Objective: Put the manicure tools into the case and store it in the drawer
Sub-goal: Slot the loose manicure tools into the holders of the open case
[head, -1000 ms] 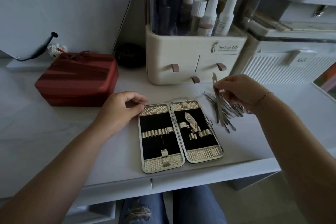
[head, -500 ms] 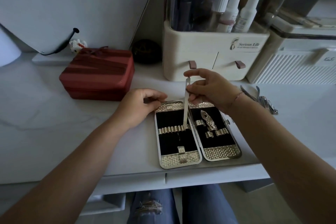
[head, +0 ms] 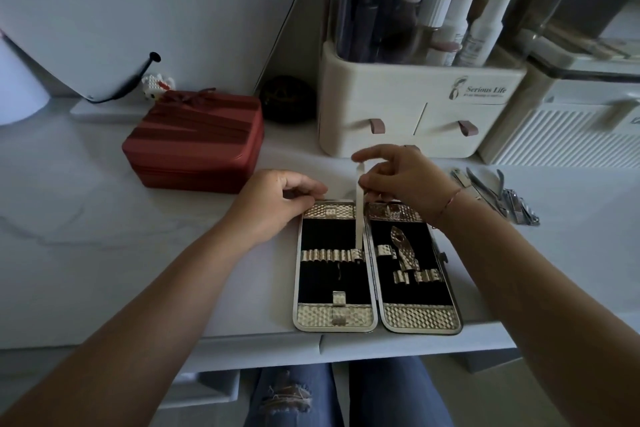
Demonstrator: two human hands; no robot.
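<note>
We find the right hand [head: 398, 180] pinching the flat file [head: 359, 211], tip at the rightmost loop [head: 357, 254] of the open case [head: 332, 319] near the desk [head: 138, 270] edge, left hand [head: 277, 201] gripping its far rim, and we advise a straight, low push.

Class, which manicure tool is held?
The flat silver file, pinched by the right hand over the open gold case; the rest lie on the white table.

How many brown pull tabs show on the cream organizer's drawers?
2: left tab on the left drawer, right tab on the right drawer. The right hand covers the lower edge of the organizer, so another may be hidden.
</note>
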